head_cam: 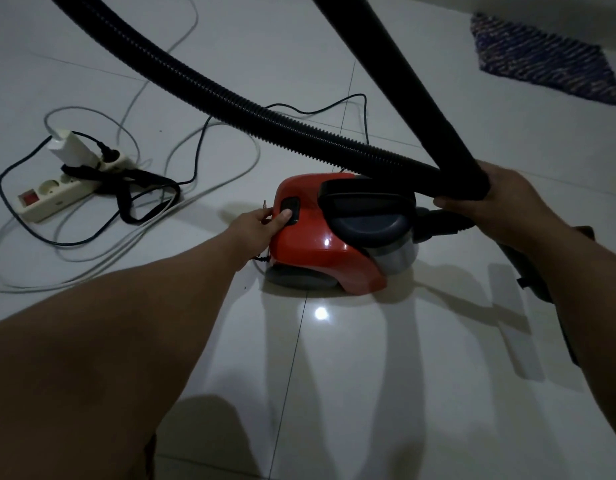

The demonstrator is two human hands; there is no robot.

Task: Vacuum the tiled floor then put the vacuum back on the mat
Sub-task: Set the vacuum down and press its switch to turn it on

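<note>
The left hand (261, 223) pushes its thumb on the red plastic vacuum's (320, 244) black button (290, 211), grip spread. The right hand (500, 202) grip wraps the black tube (421, 88).

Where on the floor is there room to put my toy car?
Bare tiles lie in front of the red vacuum, and between its hose and the mat. Left is crowded: power strip and tangled cables.

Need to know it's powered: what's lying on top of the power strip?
On the power strip: a white adapter, a black plug and a black strap. Sockets under them are hidden.
</note>
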